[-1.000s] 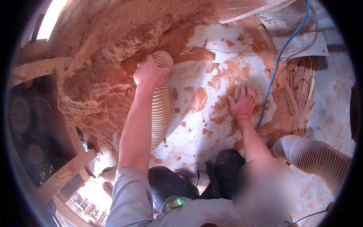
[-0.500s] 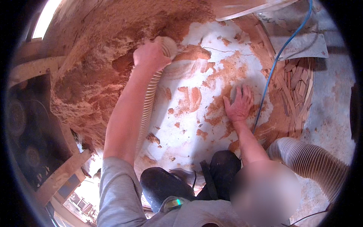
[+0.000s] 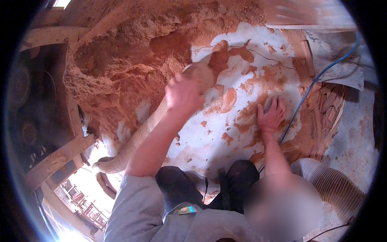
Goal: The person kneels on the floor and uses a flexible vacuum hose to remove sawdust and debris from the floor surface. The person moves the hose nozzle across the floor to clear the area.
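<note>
My left hand point(image 3: 183, 94) is wrapped round the end of a ribbed, beige flexible hose point(image 3: 147, 125). The hose mouth lies at the foot of a heap of reddish-brown sawdust point(image 3: 133, 48), close to the floor. From there the hose trails back under my left forearm to the lower left. Spread on the pale floor point(image 3: 193, 141), my right hand point(image 3: 272, 115) holds nothing. Patches of sawdust lie around its fingers.
A blue cable point(image 3: 314, 82) runs past my right hand. Wood offcuts point(image 3: 332, 107) are piled at the right, above a thick ribbed hose point(image 3: 330, 181). A dark panel point(image 3: 38, 101) in a wooden frame stands at the left. A pale board point(image 3: 314, 16) juts in at the upper right.
The hose end has moved with my left hand down and right, off the heap's edge. The view has shifted. My right hand stays on the floor.
</note>
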`<state>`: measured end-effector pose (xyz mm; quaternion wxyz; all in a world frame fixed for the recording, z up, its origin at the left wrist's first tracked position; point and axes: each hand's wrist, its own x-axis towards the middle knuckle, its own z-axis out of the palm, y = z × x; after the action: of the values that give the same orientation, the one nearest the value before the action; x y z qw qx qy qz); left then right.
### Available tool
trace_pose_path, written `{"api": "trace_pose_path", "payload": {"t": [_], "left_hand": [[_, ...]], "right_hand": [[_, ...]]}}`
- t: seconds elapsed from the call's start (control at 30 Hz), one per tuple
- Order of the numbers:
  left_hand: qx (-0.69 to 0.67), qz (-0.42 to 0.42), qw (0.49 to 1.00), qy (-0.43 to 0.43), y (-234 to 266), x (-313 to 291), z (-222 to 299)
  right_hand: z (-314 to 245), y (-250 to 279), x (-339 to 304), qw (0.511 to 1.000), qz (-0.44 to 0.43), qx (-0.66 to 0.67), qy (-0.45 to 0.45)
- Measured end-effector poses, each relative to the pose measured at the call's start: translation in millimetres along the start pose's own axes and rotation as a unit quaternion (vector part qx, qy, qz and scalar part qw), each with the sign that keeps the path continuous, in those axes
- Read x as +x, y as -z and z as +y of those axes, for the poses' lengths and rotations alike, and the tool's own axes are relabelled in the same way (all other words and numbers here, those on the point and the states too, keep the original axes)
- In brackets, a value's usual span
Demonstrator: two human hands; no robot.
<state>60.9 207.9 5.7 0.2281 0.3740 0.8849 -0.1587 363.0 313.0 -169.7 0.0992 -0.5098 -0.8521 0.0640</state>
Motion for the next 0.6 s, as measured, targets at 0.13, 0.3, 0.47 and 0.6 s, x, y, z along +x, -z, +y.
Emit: {"api": "trace_pose_path", "payload": {"t": [0.13,0.3,0.47,0.6], "left_hand": [[-0.086,0.005,0.980,0.180,-26,-9,-72],[-0.138,0.016,0.972,0.188,-12,22,-86],[-0.089,0.027,0.985,0.142,-1,44,-78],[-0.072,0.094,0.993,0.004,6,49,-69]], "right_hand": [[1,-2,1,1.000,0.000,0.000,0.007],[3,-2,1,1.000,-0.017,-0.009,-0.005],[0,2,3,1.000,-0.016,0.014,0.004],[2,1,1,1.000,-0.015,0.008,0.005]]}}
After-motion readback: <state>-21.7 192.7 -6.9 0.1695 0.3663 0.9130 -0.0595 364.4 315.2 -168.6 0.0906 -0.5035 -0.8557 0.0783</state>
